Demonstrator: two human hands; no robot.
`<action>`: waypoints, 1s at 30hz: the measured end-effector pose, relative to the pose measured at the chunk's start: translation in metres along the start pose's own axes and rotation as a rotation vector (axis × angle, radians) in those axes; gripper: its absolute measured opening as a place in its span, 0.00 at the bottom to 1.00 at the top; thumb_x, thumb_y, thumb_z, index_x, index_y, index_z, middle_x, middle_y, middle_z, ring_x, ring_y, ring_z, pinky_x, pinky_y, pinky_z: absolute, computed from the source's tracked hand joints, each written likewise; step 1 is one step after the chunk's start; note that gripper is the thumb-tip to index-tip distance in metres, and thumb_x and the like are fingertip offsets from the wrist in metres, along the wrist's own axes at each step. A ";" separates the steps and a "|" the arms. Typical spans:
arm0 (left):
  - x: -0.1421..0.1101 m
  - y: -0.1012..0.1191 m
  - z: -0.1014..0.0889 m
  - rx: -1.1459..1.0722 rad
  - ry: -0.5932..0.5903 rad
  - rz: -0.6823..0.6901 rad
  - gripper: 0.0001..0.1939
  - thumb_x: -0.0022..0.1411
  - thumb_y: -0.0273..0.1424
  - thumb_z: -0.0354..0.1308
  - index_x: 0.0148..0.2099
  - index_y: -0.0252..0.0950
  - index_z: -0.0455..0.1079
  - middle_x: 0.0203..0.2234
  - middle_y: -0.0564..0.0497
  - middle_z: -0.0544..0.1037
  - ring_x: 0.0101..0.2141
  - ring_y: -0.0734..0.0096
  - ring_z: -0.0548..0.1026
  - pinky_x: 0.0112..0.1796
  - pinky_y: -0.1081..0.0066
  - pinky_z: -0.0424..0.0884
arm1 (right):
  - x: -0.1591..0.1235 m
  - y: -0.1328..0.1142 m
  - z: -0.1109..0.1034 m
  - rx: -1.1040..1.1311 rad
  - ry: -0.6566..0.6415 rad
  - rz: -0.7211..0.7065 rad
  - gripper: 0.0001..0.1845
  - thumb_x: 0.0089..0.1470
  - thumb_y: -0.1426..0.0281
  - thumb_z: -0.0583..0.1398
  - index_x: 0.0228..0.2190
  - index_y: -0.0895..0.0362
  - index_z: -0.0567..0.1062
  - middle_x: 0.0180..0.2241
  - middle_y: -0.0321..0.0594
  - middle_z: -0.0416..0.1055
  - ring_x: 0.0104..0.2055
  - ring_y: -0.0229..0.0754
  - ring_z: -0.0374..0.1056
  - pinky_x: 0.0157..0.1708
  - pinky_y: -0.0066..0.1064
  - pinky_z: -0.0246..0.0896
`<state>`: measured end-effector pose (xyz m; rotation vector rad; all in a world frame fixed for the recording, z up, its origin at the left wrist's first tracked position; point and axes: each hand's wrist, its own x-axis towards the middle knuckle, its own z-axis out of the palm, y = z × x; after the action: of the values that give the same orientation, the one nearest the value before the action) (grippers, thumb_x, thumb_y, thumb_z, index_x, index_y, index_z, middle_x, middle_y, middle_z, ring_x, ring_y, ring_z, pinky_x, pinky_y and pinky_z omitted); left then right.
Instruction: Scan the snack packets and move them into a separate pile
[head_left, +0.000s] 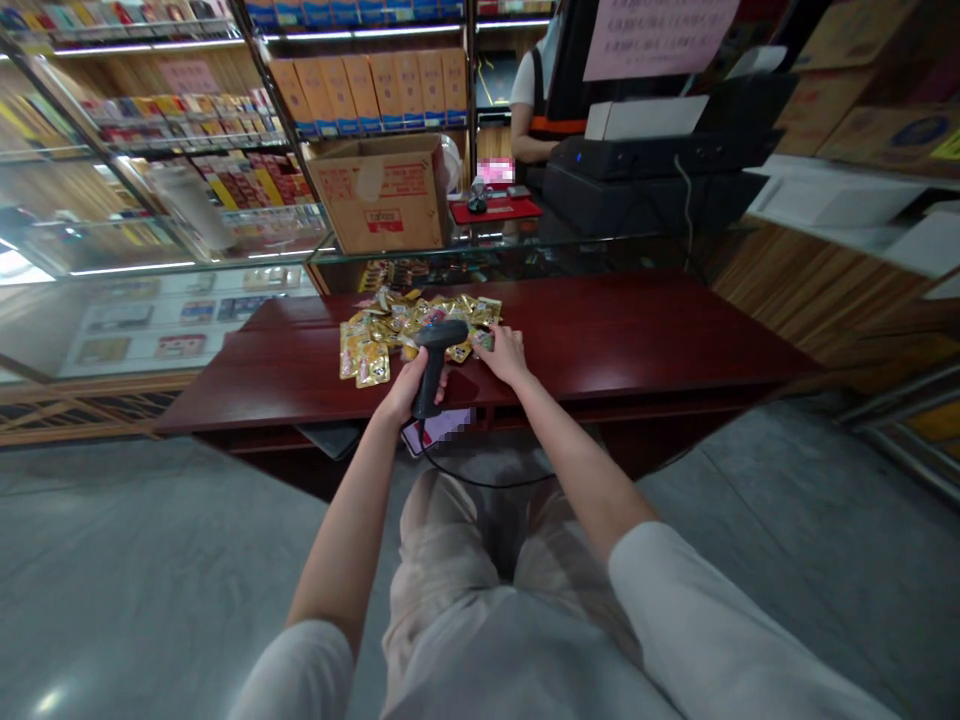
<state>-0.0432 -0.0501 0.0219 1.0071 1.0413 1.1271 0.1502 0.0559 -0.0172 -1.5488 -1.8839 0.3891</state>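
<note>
My left hand (409,388) is wrapped round the handle of a black corded barcode scanner (431,372), its head tilted over the packets. A pile of small gold snack packets (409,315) lies on the dark red wooden table (600,330) under and beyond the scanner. My right hand (508,352) is at the right edge of this pile, its fingers closed on a small packet (484,340) with a greenish face. The scanner's cable hangs from the handle below the table edge and curves to the right.
Behind the table runs a glass counter with an open cardboard box (382,200), a red mat (495,209) and a black checkout machine (630,180). Another person (529,110) is behind that counter. Shelves of boxed goods (375,90) line the back. Under the tabletop is an open shelf.
</note>
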 end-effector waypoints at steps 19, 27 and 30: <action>-0.009 -0.010 0.009 0.090 0.073 0.095 0.39 0.54 0.67 0.59 0.42 0.32 0.70 0.17 0.55 0.72 0.14 0.74 0.69 0.16 0.73 0.61 | -0.005 0.003 -0.007 0.528 0.044 0.063 0.06 0.58 0.66 0.58 0.31 0.52 0.66 0.30 0.35 0.69 0.37 0.43 0.68 0.46 0.35 0.63; -0.009 -0.012 0.008 0.075 0.078 0.127 0.42 0.51 0.69 0.59 0.42 0.32 0.70 0.18 0.55 0.72 0.14 0.75 0.69 0.17 0.74 0.62 | 0.004 0.014 -0.001 1.198 0.195 0.301 0.16 0.59 0.55 0.57 0.37 0.48 0.56 0.37 0.34 0.69 0.34 0.40 0.71 0.35 0.36 0.73; -0.009 -0.012 0.009 0.069 0.076 0.140 0.42 0.50 0.69 0.60 0.41 0.32 0.69 0.18 0.55 0.72 0.15 0.75 0.69 0.17 0.74 0.62 | 0.003 0.018 0.001 1.225 0.222 0.276 0.22 0.52 0.57 0.62 0.40 0.48 0.56 0.40 0.34 0.68 0.34 0.39 0.72 0.37 0.37 0.74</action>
<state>-0.0334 -0.0617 0.0132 1.1133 1.0903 1.2591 0.1631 0.0637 -0.0279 -0.8951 -0.8670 1.1598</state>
